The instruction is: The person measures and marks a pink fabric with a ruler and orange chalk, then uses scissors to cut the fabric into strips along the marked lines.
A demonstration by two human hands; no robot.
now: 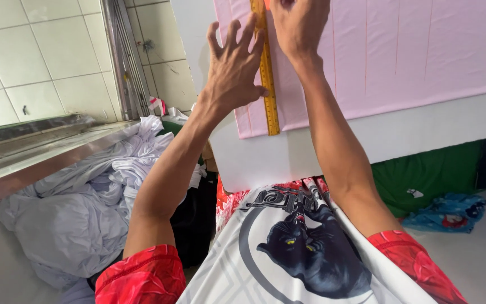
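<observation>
Ruler (266, 73) on pink fabric (400, 50), between both hands, left hand (233, 62), right hand (299, 25)

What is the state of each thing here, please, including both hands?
Left hand: fingers spread, pressing on the yellow ruler.
Right hand: on the ruler's upper part, partly out of frame.
Yellow ruler: flat along the pink fabric.
Pink fabric: spread smooth on the white table.
White cloths: crumpled pile.
</observation>
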